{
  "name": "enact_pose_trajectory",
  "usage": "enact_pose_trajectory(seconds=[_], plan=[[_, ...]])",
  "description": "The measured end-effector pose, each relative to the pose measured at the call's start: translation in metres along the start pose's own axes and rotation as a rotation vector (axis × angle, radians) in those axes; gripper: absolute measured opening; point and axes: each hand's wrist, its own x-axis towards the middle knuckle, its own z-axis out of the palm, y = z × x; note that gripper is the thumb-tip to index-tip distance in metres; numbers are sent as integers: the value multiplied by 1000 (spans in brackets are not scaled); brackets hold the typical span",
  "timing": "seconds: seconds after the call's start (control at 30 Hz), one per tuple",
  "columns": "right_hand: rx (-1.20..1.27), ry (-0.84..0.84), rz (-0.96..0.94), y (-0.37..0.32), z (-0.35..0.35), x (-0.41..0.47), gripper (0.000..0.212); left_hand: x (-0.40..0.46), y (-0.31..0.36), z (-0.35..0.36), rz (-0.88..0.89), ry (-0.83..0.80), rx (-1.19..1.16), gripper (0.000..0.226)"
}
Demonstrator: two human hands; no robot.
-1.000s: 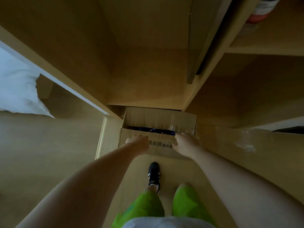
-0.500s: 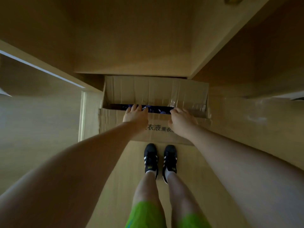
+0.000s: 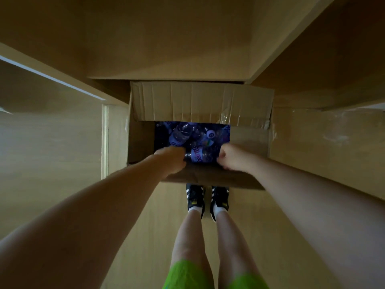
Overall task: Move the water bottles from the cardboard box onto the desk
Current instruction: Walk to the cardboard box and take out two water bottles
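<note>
At the left edge of the frame a pale strip of light runs along a wooden panel [image 3: 52, 78], and below it lies the wood floor [image 3: 52, 163]. The left hand [image 3: 171, 160], just left of centre, is curled at the near left corner of the open box [image 3: 200, 101], touching the neck end of a bottle [image 3: 201, 156] that lies sideways at the near edge of the opening; its grip seems to close round that end, though the fingers are hidden. More bottles [image 3: 181, 132], purple-labelled and jumbled, fill the dark opening above it in the middle of the frame. The far flap stands folded back against the wooden furniture. The right hand [image 3: 233, 158], just right of centre, is curled at the other end of the same bottle and at the near flap; what its grip holds cannot be told. Below centre stand two black shoes [image 3: 207, 198] with white stripes, bare legs and green shorts [image 3: 183, 276].
</note>
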Motion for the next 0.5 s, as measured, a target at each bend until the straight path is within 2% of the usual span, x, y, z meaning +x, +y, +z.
enact_pose_trajectory(seconds=[0.03, 0.07, 0.13, 0.23, 0.33, 0.4, 0.5], plan=[[-99, -74, 12, 1, 6, -3, 18, -3, -1, 7, 18, -80, 48, 32], [-227, -108, 20, 3, 15, -3, 30, -3, -1, 15, 24, -96, 107, 34], [-425, -57, 13, 9, 33, -2, 47, 2, 1, 32, 19, -4, 177, 37], [-443, 1, 0, 18, 56, 13, 45, 22, 8, 53, 22, 47, 215, 47], [-384, -136, -42, 27, 64, 32, 56, 42, 9, 69, 45, -103, 283, 82], [-494, -186, -65, 30, 68, 41, 69, 49, 11, 81, 36, -148, 321, 94], [-704, -6, -103, 34, 85, 53, 65, 59, 15, 102, 0, 21, 315, 71]])
